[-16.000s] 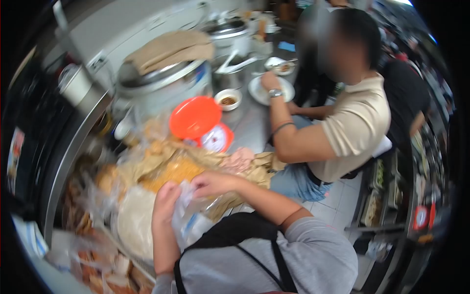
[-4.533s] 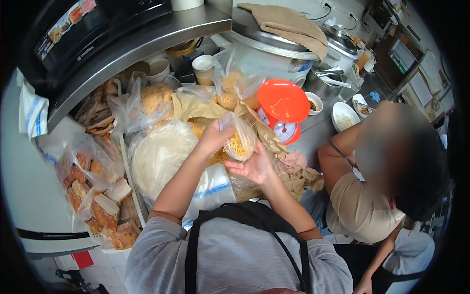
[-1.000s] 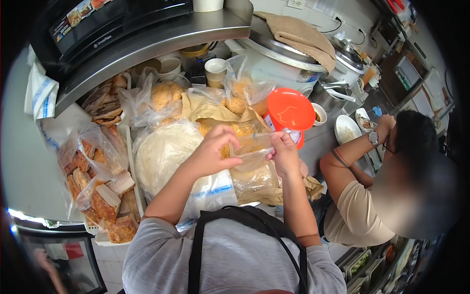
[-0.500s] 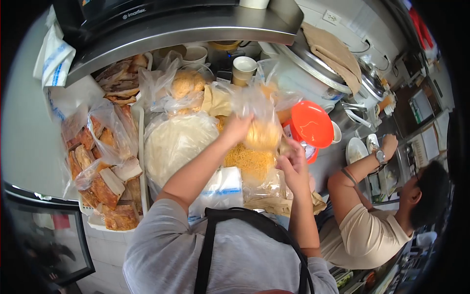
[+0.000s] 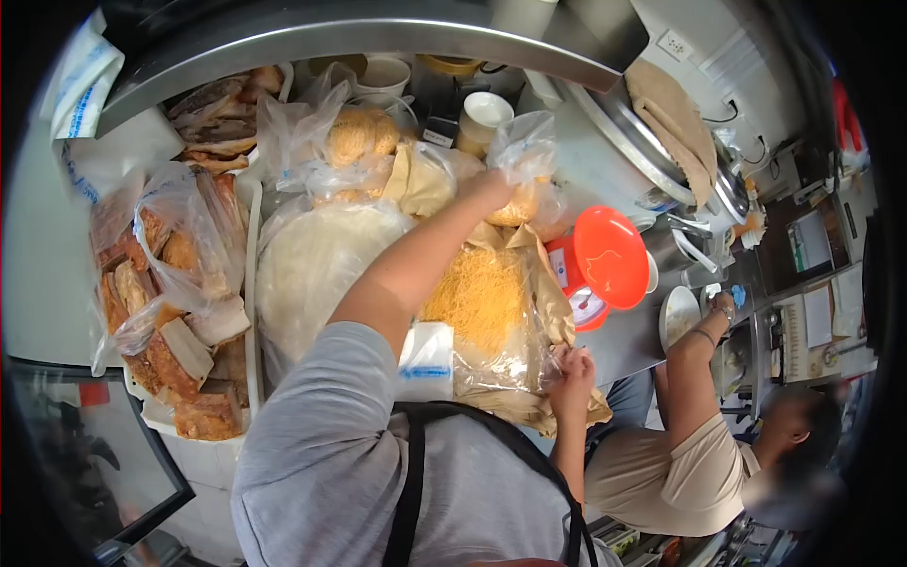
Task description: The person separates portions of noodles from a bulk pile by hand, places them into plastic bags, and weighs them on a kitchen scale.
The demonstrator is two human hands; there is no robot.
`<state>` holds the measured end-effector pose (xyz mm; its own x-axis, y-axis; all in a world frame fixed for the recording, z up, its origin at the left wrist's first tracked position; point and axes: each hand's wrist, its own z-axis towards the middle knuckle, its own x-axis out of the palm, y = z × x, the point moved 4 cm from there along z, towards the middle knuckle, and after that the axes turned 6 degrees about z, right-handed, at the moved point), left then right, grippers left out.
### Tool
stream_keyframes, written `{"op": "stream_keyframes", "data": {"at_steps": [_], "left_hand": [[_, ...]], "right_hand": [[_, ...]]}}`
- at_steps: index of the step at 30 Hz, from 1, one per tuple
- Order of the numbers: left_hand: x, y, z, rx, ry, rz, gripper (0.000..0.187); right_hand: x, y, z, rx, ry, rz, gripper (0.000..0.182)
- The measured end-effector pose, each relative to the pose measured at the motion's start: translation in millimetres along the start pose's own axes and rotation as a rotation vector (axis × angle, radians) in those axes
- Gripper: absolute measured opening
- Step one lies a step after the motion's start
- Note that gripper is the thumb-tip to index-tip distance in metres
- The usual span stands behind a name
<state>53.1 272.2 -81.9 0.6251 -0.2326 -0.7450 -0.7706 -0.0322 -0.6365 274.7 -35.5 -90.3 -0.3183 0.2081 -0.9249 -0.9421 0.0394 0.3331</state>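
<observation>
My left hand [image 5: 487, 192] reaches across to the back of the counter, closed on a clear plastic bag of yellow noodles [image 5: 516, 203]. Loose yellow noodles [image 5: 480, 293] lie in front of me on clear plastic, with brown paper [image 5: 548, 283] around them. My right hand [image 5: 572, 375] is beside the near right corner of this plastic and paper. Its fingers are curled together, and whatever they may pinch is too small to make out. A stack of white plastic bags [image 5: 427, 359] lies left of the noodles.
A red scale [image 5: 609, 260] stands to the right, near a large lidded pot [image 5: 614, 142]. Round pale wrappers in plastic [image 5: 321, 265] and a white crate [image 5: 253, 283] of browned meat slabs [image 5: 179, 364] are on the left. A steel shelf [image 5: 378, 42] overhangs the back. A co-worker [image 5: 694, 444] works at the right.
My left hand has carried the noodle bag away from me to the back. My right hand has come down toward me, from beside the scale to the paper's near corner.
</observation>
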Motion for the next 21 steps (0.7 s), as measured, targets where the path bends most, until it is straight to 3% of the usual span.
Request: {"op": "stream_keyframes", "data": {"at_steps": [2,5,7,10,11,13,16,19,21], "left_hand": [[-4,8,-2,0.216,0.029,-0.034,0.047],[-48,1,-50,0.313,-0.267,-0.072,0.05],[-69,11,-85,0.286,-0.36,-0.186,0.055],[-73,41,-126,0.278,-0.419,-0.428,0.056],[-78,53,-142,0.277,-0.441,-0.515,0.055],[-79,67,-177,0.221,-0.402,-0.456,0.045],[-79,80,-224,0.278,-0.416,-0.478,0.038],[-69,93,-251,0.222,-0.425,-0.427,0.037],[-64,93,-272,0.209,-0.385,-0.411,0.037]], "right_hand": [[-2,-3,-8,0.006,-0.011,-0.134,0.04],[5,-29,-5,-0.007,-0.025,-0.167,0.029],[6,-31,3,-0.026,-0.011,-0.102,0.023],[-21,4,21,0.153,0.254,-0.203,0.019],[-30,20,25,-0.009,0.1,-0.122,0.017],[-36,82,34,-0.255,0.08,0.132,0.02],[-2,151,21,-0.622,0.282,0.275,0.025],[29,186,1,-0.765,0.328,0.163,0.028],[46,187,-6,-0.793,0.303,0.175,0.018]]}}
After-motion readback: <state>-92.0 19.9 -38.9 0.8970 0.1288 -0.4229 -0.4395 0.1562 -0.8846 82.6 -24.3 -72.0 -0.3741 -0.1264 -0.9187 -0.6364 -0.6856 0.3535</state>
